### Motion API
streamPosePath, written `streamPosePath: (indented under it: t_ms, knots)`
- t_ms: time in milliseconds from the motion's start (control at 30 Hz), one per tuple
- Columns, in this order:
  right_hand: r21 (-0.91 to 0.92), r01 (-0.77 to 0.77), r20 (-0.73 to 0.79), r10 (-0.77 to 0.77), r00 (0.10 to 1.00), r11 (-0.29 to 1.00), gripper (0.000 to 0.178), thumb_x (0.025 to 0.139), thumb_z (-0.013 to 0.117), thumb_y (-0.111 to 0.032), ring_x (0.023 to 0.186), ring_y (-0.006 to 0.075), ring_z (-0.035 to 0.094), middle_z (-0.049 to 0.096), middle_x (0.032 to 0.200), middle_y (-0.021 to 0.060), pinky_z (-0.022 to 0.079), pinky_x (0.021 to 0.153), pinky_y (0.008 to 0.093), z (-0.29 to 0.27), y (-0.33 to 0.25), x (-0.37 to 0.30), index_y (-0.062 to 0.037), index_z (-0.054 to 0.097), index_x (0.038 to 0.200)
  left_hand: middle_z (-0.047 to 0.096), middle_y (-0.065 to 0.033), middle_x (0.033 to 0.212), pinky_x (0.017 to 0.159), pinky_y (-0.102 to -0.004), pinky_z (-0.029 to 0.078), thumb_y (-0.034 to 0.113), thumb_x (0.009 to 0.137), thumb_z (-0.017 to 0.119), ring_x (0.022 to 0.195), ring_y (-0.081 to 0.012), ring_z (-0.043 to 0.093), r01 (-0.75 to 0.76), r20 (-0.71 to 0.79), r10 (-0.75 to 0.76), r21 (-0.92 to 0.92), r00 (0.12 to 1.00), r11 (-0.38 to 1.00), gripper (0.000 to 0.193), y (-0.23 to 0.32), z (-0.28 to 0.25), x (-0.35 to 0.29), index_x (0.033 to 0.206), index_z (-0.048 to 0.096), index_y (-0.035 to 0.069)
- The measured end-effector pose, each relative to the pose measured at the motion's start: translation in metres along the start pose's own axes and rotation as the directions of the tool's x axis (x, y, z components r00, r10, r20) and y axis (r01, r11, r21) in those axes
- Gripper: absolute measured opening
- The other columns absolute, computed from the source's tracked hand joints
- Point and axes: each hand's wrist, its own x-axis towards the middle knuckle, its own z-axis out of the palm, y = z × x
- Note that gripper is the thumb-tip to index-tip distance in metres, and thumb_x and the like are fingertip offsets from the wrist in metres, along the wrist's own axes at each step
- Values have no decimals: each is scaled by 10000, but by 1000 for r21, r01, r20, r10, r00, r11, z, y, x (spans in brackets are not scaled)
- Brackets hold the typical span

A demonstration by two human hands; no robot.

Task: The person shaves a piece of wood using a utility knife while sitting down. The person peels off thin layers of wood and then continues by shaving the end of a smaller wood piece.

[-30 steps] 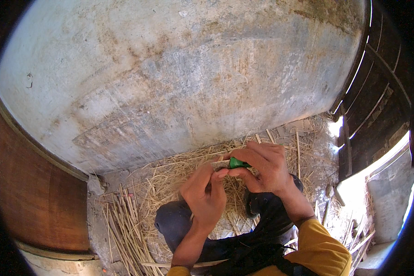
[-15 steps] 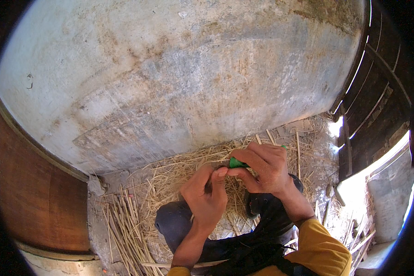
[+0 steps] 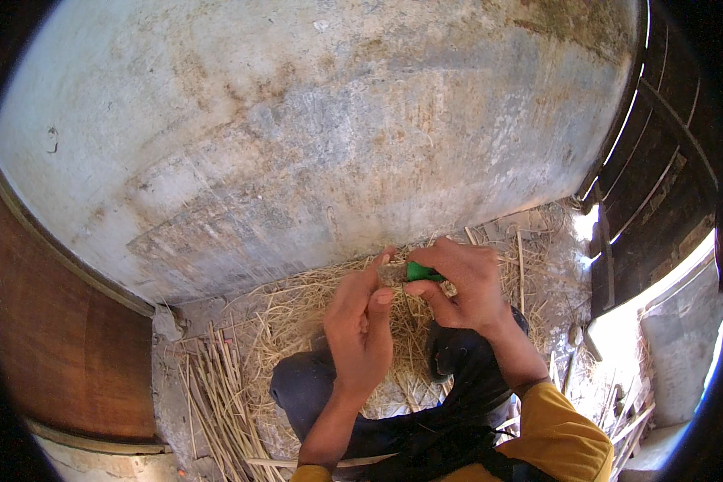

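Right hand (image 3: 466, 285) pinches green tool (image 3: 422, 272); left hand (image 3: 361, 329) fingers curled, steadying its tip. Risk: slip, tool drops into straw (image 3: 297, 313).

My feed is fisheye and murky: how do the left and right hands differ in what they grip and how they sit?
The right hand wraps a small green-handled tool; the left hand pinches only its dull grey tip between thumb and fingers. The right hand sits higher and farther out, the left hand lower and nearer the dark trouser knee. A yellow sleeve shows behind the right wrist. Both meet above the straw.
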Motion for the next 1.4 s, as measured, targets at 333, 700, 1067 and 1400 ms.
streamPosePath:
  t_ms: [333, 700, 1067, 1400]
  knots:
    - [32, 35, 11, -36, 999, 999, 339, 816, 813, -257, 665, 262, 674, 641, 823, 50, 513, 561, 365, -1, -4, 3, -115, 706, 1105, 464, -18, 781, 536, -257, 283, 166, 994, 710, 648, -74, 386, -77, -41, 81, 102, 996, 992, 258, 2, -1, -2, 927, 616, -66]
    - [-8, 44, 32, -44, 999, 999, 353, 795, 810, -243, 670, 262, 673, 621, 801, 45, 521, 560, 371, -3, -8, 3, -125, 715, 1114, 464, -17, 729, 529, -252, 283, 115, 971, 729, 632, -70, 383, -64, -52, 72, 138, 996, 988, 249, 10, -3, -1, 873, 605, -77]
    - [-74, 73, -35, -76, 996, 995, 380, 761, 842, -292, 645, 234, 665, 626, 796, 32, 503, 533, 353, 2, -12, -3, -109, 710, 1066, 280, 11, 641, 517, -307, 195, 253, 961, 748, 584, -95, 274, -48, -170, 71, 133, 983, 990, 512, 12, 4, -3, 681, 386, 24]
    - [-121, 76, -96, -88, 991, 990, 364, 747, 861, -279, 625, 224, 659, 633, 773, 24, 506, 530, 341, 2, -17, -2, -108, 712, 1033, 324, 35, 636, 523, -283, 225, 238, 960, 747, 596, -80, 306, 21, -195, -4, 82, 981, 996, 460, 21, 7, -3, 678, 453, 23]
